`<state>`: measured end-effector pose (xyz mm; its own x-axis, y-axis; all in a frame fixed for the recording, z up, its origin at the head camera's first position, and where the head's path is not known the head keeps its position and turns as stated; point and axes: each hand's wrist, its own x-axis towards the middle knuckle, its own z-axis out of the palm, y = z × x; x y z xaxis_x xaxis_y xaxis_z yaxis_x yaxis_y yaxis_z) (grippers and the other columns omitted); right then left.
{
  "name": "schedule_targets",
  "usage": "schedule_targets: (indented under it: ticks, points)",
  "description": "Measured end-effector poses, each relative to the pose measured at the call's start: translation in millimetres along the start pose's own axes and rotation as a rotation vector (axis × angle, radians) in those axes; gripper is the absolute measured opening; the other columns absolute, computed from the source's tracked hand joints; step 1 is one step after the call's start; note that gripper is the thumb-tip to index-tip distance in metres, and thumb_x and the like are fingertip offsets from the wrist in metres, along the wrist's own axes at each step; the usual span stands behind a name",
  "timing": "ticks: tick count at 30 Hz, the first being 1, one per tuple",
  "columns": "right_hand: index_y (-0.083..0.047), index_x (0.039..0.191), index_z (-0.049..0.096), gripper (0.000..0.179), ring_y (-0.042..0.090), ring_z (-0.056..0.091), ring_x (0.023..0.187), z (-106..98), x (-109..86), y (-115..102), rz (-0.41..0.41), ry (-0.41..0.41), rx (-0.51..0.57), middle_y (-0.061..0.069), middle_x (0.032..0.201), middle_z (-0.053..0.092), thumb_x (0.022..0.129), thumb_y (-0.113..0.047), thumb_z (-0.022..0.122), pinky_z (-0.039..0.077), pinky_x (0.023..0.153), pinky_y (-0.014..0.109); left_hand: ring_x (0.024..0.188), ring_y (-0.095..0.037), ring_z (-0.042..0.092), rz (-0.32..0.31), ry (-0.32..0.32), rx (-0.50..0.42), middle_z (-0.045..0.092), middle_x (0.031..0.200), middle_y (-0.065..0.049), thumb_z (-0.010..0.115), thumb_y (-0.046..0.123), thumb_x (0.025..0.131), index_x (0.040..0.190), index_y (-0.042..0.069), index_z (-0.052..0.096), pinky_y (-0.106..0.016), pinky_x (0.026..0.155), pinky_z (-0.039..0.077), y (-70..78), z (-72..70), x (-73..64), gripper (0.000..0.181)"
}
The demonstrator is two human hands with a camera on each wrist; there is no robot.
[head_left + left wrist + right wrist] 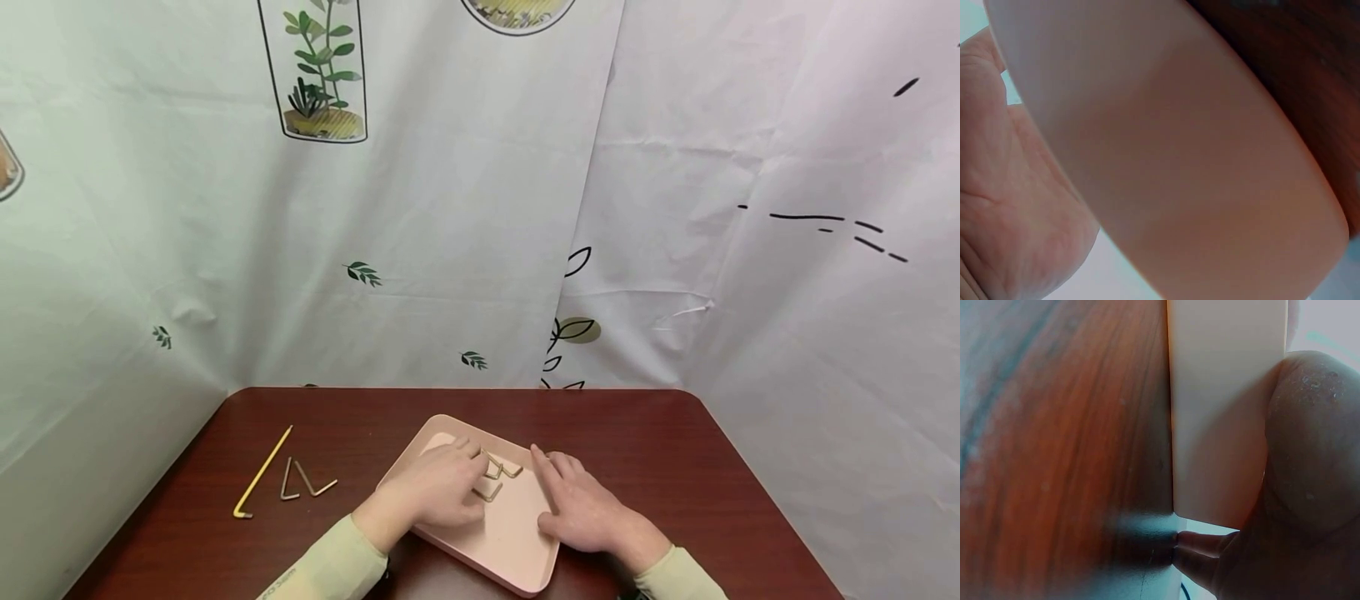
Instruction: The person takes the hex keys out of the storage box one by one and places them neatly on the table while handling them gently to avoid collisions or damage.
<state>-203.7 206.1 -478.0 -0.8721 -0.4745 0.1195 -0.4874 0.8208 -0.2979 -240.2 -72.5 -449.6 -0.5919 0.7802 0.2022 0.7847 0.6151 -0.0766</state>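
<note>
Small metal hex keys (491, 499) lie in the pink tray (517, 533) beside the left hand (446, 486), whose grip cannot be told; the right hand (585, 504) rests, fingers fairly straight, on the tray's edge. The keys look light, stiff and slick, probably best pinched at the bend.

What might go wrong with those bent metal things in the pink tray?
The bent metal keys lie close together in the pink tray, so the left hand right beside them might knock them about. The tray could also slide if the right hand at its edge pushes too hard.
</note>
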Motion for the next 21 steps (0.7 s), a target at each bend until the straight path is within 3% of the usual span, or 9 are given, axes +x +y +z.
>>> schedule_targets:
  ticks: [21]
  points:
    - [0.005,0.169,0.034,0.099,0.040,0.052,0.140,1.1,0.7,0.2,-0.007,0.007,-0.011,0.020,0.149,0.053,0.083,-0.022,0.073,0.049,0.112,0.057,0.090,-0.013,0.052,-0.007,-0.037,0.008,0.050,0.091,0.009,0.079,0.033,0.082,0.085,0.026,0.057,-0.032,0.080,0.052,9.6,6.8,2.6,0.023]
